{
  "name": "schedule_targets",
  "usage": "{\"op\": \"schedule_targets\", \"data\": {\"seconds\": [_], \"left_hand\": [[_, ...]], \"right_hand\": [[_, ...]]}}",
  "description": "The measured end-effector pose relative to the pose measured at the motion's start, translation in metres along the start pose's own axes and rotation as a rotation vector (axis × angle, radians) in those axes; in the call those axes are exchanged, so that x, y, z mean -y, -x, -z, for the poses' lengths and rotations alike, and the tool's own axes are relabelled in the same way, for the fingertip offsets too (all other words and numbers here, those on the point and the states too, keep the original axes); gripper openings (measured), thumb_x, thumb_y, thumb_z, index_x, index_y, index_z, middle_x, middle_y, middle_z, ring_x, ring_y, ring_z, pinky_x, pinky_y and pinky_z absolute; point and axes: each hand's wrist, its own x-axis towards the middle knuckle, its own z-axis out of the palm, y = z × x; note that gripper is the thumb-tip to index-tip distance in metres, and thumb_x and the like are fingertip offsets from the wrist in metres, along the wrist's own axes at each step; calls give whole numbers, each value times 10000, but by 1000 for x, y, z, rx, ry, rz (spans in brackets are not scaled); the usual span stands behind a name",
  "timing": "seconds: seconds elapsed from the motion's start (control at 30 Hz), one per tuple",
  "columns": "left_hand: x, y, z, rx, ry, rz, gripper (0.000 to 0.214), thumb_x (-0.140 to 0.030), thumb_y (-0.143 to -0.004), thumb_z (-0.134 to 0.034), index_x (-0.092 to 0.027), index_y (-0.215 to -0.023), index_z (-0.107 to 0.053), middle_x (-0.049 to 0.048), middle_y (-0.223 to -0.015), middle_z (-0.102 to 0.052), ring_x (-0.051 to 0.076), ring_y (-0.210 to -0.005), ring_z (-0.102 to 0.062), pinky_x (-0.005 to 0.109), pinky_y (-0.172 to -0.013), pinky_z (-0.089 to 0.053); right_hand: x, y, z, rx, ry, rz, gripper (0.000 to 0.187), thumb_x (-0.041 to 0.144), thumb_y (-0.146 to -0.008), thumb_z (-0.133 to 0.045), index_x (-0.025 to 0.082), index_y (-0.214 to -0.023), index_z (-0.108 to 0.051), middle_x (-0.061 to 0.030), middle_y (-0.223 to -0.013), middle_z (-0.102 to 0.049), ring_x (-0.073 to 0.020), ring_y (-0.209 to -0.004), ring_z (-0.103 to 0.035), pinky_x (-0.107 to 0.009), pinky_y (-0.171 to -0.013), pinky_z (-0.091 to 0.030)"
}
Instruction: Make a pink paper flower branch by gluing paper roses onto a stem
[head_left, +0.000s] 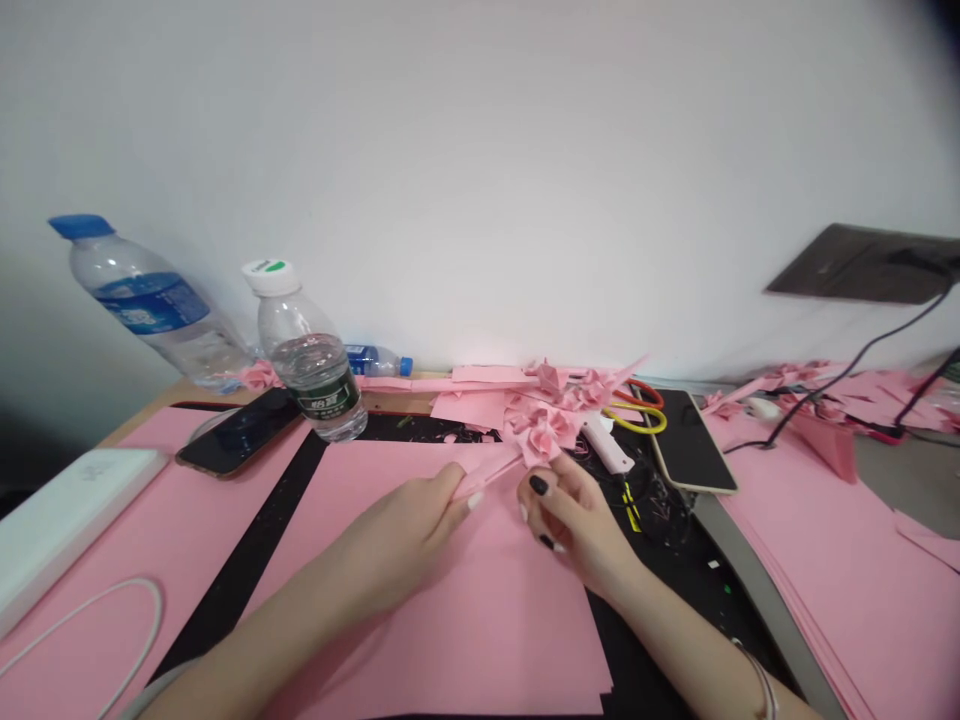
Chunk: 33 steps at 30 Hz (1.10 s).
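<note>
My left hand (pixel 416 520) is closed, pinching the near end of a thin pink paper strip (pixel 491 472) that runs up and right to a pink paper flower (pixel 541 432). My right hand (pixel 574 515), with dark nails, is curled just below the flower, its fingers close to the strip; whether they grip anything is hidden. Both hands hover over a large pink paper sheet (pixel 465 610) on a black mat (pixel 251 555).
A water bottle (pixel 311 360) stands behind the left hand, a second bottle (pixel 150 305) leans at far left. Phones lie at left (pixel 240 432) and right (pixel 690 445). Scissors (pixel 637 405), a white glue gun (pixel 609 445), pink scraps, a white box (pixel 67 510) and cables surround the mat.
</note>
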Motion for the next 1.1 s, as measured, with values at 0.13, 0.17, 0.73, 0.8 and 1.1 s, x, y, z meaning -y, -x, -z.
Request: {"op": "schedule_targets", "data": {"seconds": [0.13,0.17,0.73,0.8,1.1], "left_hand": [[-9,-1,-8,-10,-90,-2,272,-344,-1015,-226,-221,-960,-463,46,-772,-643,223,-646,-599,291,-548,-319],[-11,-1,-9,-9,-114,6,263,-323,-1013,-226,-220,-965,-463,47,-766,-645,222,-636,-602,288,-539,-306],[1,-9,-13,-172,-263,3,226,-277,-1003,-313,-216,-1003,-531,61,-939,-711,265,-797,-692,312,-615,-387],[6,-9,-9,-208,-263,37,218,-263,-1003,-330,-215,-1057,-536,65,-995,-722,268,-835,-701,317,-648,-419],[13,-10,-2,-283,-354,105,298,-252,-1013,-369,-220,-1268,-522,70,-1094,-742,319,-941,-717,342,-657,-455]], "right_hand": [[-7,4,-6,-37,10,10,332,403,-800,-738,204,-715,-485,51,-563,-562,-37,-371,-359,-188,-391,-242],[-7,4,-6,-48,-5,12,351,394,-790,-745,205,-681,-470,53,-546,-551,-39,-369,-360,-193,-397,-256],[-4,-7,5,115,0,-52,157,243,-737,-726,164,-716,-591,1,-636,-636,-50,-396,-458,-195,-407,-315],[-3,-8,6,93,-45,-50,238,233,-703,-754,189,-701,-520,1,-686,-661,-57,-413,-483,-189,-396,-327],[-3,-8,7,49,-54,-8,259,198,-719,-732,223,-840,-505,60,-609,-617,-61,-414,-434,-169,-392,-330]]}}
